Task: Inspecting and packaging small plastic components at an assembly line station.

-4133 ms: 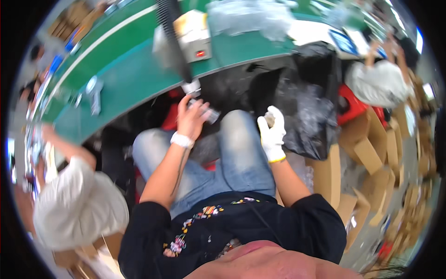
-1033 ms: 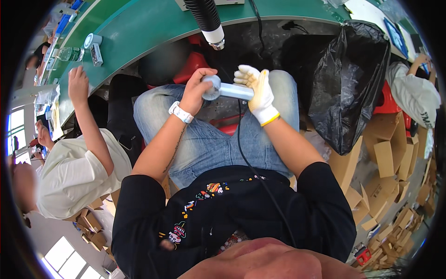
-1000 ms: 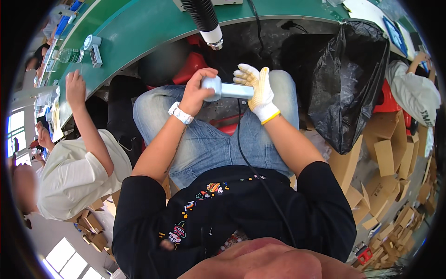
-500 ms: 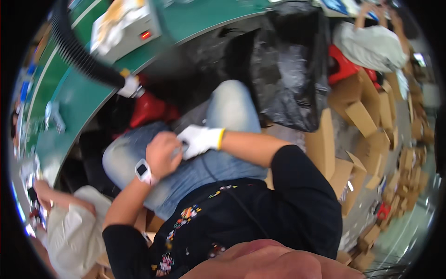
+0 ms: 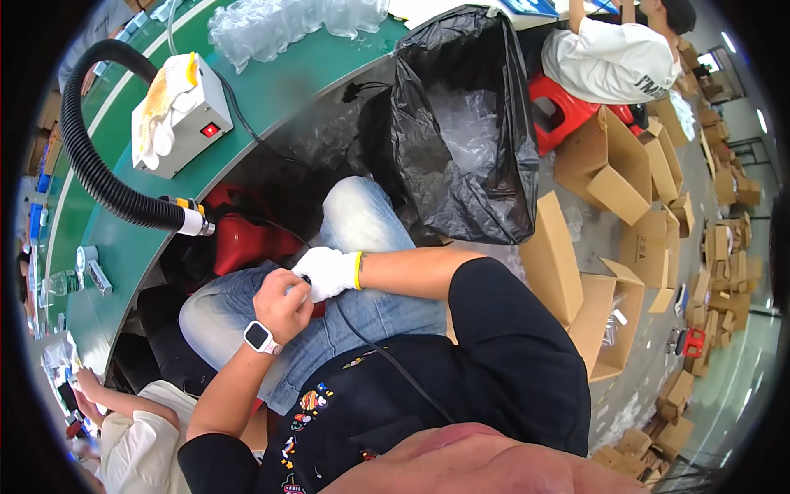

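Observation:
Over my lap, my bare left hand [image 5: 282,306], with a white watch [image 5: 257,337] on its wrist, is closed and meets my right hand [image 5: 327,273]. A white glove with a yellow cuff covers my right hand, its fingers curled in. Between the two hands shows a small dark thing [image 5: 305,280], mostly hidden by the fingers, so its kind cannot be made out. A thin black cord [image 5: 383,352] runs from near the hands down across my black shirt. Beneath the hands are my jeans [image 5: 352,222].
On the green table [image 5: 284,95] stand a white box-shaped device [image 5: 193,132] with gloves on top, and clear plastic bags [image 5: 288,29]. A black hose [image 5: 107,177] arches over the edge. A black bin bag [image 5: 514,193] holds clear film. Open cartons [image 5: 605,169] stand right; co-workers sit either side.
The view has shifted and sharpened, with the bin bag and table now further left. My hands stay together over my lap, the gloved one slightly lower in the picture.

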{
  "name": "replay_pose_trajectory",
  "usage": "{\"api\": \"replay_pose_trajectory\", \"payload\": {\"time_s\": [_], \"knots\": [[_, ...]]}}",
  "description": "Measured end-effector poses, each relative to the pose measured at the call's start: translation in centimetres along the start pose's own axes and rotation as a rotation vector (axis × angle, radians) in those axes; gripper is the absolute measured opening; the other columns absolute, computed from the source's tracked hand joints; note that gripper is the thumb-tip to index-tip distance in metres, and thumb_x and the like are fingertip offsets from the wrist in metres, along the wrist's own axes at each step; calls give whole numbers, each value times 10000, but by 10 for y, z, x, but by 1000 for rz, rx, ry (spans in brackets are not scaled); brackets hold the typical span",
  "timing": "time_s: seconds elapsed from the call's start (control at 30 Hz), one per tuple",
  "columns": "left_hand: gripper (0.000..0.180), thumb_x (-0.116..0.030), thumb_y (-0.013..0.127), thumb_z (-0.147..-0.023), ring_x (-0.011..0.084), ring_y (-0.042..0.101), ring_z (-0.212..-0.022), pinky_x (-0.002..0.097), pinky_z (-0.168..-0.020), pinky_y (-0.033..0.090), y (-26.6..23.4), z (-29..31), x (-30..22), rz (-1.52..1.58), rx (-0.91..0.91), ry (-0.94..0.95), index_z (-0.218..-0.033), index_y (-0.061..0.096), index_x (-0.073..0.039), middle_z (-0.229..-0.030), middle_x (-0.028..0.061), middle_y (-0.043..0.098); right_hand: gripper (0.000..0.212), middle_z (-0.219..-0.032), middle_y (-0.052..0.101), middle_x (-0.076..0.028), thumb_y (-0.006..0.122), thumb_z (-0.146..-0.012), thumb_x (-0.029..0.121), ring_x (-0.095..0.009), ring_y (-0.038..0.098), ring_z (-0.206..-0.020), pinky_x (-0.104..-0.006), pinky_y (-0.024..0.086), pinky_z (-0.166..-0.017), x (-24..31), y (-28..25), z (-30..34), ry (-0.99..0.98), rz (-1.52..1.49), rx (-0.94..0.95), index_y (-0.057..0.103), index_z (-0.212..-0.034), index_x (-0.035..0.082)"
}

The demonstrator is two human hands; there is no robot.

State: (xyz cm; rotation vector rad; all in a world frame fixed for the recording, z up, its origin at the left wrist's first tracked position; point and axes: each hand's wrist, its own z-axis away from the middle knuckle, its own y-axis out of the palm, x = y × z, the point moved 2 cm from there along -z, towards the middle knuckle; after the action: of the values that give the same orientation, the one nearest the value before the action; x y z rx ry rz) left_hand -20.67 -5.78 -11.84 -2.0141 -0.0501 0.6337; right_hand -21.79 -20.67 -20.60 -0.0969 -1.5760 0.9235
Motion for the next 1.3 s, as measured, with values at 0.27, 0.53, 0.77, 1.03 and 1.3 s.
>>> {"api": "replay_pose_trajectory", "payload": {"time_s": [0.27,0.53,0.77,1.03,1.3], "knots": [[517,-135,846,-674,311,697,-890,388,-817,572,-30,24,2,274,55,-528,-1136,633,-40,-1005,127,702,450,-932,745,-143,782,-720,438,-359,725,-878,-454,568,-784,19,9,0,33,-31,-59,726,-1071,162],[552,-244,755,-845,214,681,-954,333,-747,585,-141,104,62,813,-935,-747,-1310,525,-53,-1105,68,652,458,-1032,692,-37,748,-859,41,-108,637,-951,-302,541,-825,-24,4,-6,154,-1120,-411,604,-1293,45],[490,-287,687,-977,290,590,-1223,389,-938,562,-226,38,241,-53,-957,-510,-1373,535,-40,-1353,137,534,245,-998,704,-110,799,-785,63,-248,687,-942,-353,548,-868,-3,-99,6,-101,-44,-815,710,-1012,38],[475,-217,687,-961,321,568,-1259,440,-1116,388,-251,-134,481,-829,-414,-305,-1417,566,-169,-1353,178,611,231,-1180,643,-125,821,-744,268,-348,575,-1170,-456,487,-989,-16,-343,-26,64,1046,-1285,758,-954,194],[523,-248,666,-971,358,501,-1352,457,-1151,361,-210,-112,488,-962,-340,-421,-1462,530,-130,-1403,214,570,258,-1379,585,-129,768,-811,377,-328,535,-1280,-471,462,-1031,-1,-390,-55,382,1136,-1015,752,-965,171]]}}
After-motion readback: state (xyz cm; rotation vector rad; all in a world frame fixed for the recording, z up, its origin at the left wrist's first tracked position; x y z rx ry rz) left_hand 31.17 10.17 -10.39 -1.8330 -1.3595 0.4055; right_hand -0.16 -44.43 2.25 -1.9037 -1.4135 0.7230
